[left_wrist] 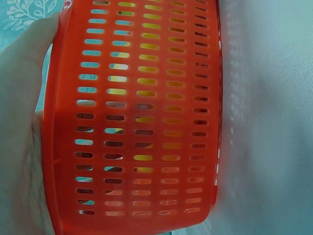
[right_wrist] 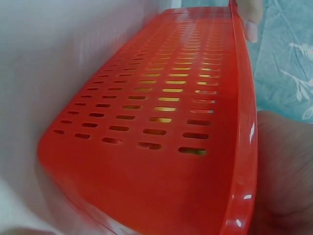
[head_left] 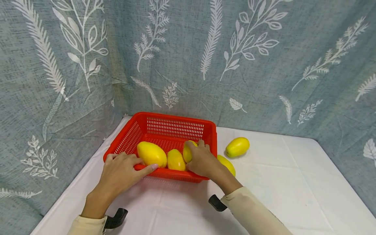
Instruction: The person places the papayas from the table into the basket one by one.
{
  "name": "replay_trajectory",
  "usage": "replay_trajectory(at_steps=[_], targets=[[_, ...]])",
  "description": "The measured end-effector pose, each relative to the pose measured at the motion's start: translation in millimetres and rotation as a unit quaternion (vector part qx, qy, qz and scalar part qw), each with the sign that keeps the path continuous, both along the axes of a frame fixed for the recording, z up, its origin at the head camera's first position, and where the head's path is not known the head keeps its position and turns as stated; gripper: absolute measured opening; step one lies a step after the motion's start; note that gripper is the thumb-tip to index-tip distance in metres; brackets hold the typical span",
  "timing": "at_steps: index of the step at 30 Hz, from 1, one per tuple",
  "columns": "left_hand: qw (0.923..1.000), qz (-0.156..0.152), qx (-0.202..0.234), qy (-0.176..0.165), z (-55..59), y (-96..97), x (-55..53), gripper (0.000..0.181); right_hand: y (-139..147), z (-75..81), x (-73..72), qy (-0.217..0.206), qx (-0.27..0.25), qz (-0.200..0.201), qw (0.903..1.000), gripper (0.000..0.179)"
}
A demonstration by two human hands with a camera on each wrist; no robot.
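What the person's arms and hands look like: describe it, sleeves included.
The left sleeve and right sleeve are cream and reach the wrists. A black attachment juts out beside each one. The left hand and right hand wear no gloves.

There is one red basket (head_left: 176,174). The yellow fruits are five in total. Three of these fruits are inside the basket: a large fruit (head_left: 151,154), a middle fruit (head_left: 175,160) and a third fruit (head_left: 186,154). The other two, a near fruit (head_left: 227,165) and a far fruit (head_left: 238,147), are outside. I count also two hands, one left hand (head_left: 121,169) and one right hand (head_left: 202,160), and one desk (head_left: 279,173).
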State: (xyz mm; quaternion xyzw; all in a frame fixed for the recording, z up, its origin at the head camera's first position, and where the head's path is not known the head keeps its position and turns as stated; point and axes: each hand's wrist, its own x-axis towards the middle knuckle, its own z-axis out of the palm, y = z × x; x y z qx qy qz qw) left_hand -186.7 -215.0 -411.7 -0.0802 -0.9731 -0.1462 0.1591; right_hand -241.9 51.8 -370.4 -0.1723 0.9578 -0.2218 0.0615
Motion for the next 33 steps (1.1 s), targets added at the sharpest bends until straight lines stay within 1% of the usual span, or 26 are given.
replay_trajectory(at_steps=[7,12,17,20,25,28,33], targets=[[1.0,0.003,0.005,-0.001,0.8,1.3,-0.3,0.067,-3.4,-0.2,-3.1,-0.049,0.004,0.0,0.9988,0.078],[0.9999,0.003,0.014,0.006,1.1,1.7,0.3,0.065,-4.1,-2.2,-5.6,-0.066,0.011,0.007,0.9977,0.078],[0.9999,0.004,0.012,0.008,0.9,1.5,0.4,0.064,-5.1,-4.3,-8.0,-0.081,0.014,0.007,0.9965,0.078],[0.9999,0.004,0.011,0.007,0.7,1.2,0.3,0.064,-5.5,-4.3,-8.2,-0.084,0.015,0.006,0.9963,0.078],[0.9999,0.007,0.01,0.004,0.4,1.1,0.1,0.067,-5.3,-4.2,-7.1,-0.079,0.011,0.008,0.9968,0.072],[0.9999,0.007,0.009,0.004,0.2,1.2,0.1,0.068,-4.9,-4.4,-5.7,-0.069,0.005,0.011,0.9976,0.07],[0.9999,0.007,0.008,0.006,-0.2,1.1,0.4,0.067,-4.8,-6.1,-3.3,-0.046,-0.003,0.009,0.9989,0.072]])
